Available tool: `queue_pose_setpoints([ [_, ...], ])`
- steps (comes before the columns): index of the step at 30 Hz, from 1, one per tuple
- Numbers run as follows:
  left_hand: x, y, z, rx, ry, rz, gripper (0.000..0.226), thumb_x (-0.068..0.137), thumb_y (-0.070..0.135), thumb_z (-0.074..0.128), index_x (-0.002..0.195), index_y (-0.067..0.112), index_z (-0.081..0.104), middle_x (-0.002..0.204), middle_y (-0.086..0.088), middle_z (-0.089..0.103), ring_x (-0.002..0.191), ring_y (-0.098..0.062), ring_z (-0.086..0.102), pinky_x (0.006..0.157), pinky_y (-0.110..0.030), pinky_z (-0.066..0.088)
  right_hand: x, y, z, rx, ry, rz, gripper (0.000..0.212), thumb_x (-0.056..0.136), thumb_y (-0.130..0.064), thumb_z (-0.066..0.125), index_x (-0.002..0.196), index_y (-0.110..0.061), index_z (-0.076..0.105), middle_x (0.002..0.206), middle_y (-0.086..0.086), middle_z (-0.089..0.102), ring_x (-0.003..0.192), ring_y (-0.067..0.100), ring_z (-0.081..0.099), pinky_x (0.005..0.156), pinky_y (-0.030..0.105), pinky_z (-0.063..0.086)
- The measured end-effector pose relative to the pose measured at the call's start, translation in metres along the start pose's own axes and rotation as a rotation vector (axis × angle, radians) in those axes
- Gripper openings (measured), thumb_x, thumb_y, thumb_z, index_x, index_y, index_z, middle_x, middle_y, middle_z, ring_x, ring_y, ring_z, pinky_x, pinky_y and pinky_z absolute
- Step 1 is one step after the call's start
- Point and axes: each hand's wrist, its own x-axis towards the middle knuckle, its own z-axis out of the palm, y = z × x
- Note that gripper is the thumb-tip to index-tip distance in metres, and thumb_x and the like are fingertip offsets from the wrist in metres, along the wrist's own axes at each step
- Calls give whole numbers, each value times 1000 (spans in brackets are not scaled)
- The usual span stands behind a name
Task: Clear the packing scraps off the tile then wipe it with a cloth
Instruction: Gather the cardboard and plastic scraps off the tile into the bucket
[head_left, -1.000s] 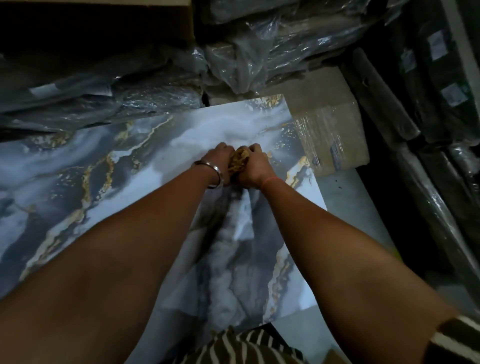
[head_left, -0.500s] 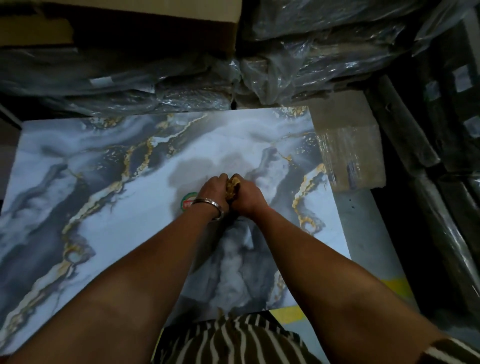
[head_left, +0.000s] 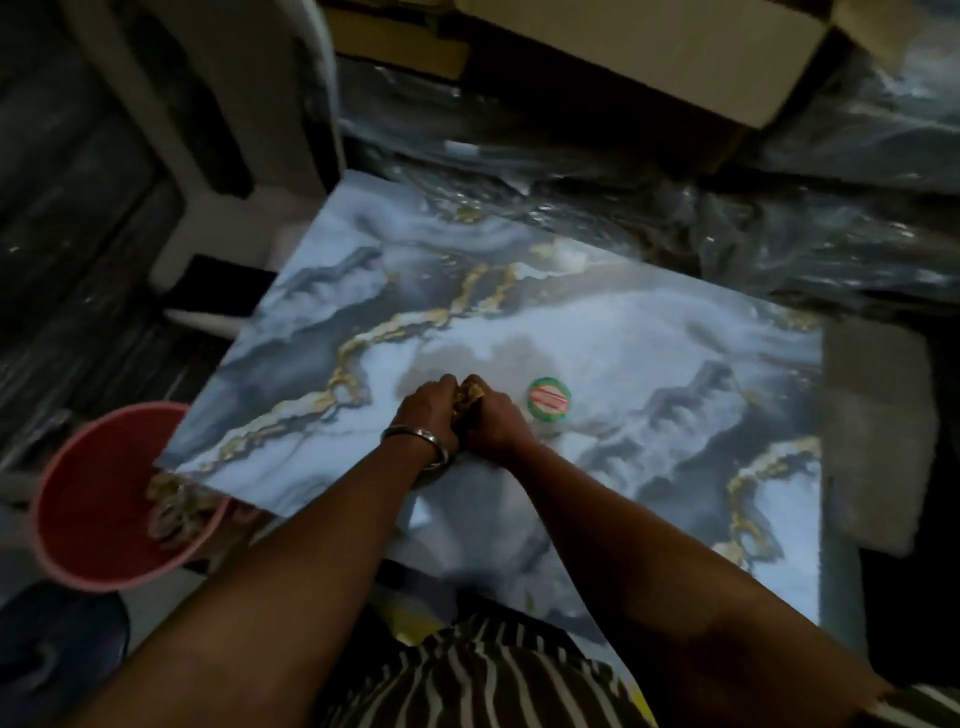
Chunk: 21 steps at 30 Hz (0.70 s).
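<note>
both hands (head_left: 462, 415) farther left now

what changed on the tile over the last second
Both hands, the left hand and right hand, slid the yellow cloth leftward from the tile's right end to its middle, uncovering a round sticker. Their shared grip on the cloth is unchanged.

- A pink bucket (head_left: 111, 499) sits at the left, partly under the slab's corner.
- An open cardboard box (head_left: 649, 49) rests on plastic-wrapped bundles (head_left: 753, 228) behind.
</note>
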Motion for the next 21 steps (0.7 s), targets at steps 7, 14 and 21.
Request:
queue_pose_setpoints([
  [7,-65,-135,-44,-145,144,-147,58,68,17,78,119,17,51,115,-15,64,106,-39,65,85,-46,56,14,-120,95,-87,-87,-138,41,85,-25,71,120,-17,52,107,15,71,100,41,68,77,38,49],
  [14,-136,-260,-68,-214,235,-313,66,63,16,82,124,11,57,124,-16,62,116,-37,61,95,-43,51,11,-224,198,-150,-182,-257,43,84,-33,74,119,-13,58,110,14,72,105,38,68,81,39,50],
  [21,-201,-371,-93,-338,269,-520,78,72,16,82,142,10,48,144,-18,44,132,-40,47,110,-37,41,17,-317,294,-273,-336,-355,56,75,-41,84,121,-17,64,112,10,74,105,31,71,84,34,51],
])
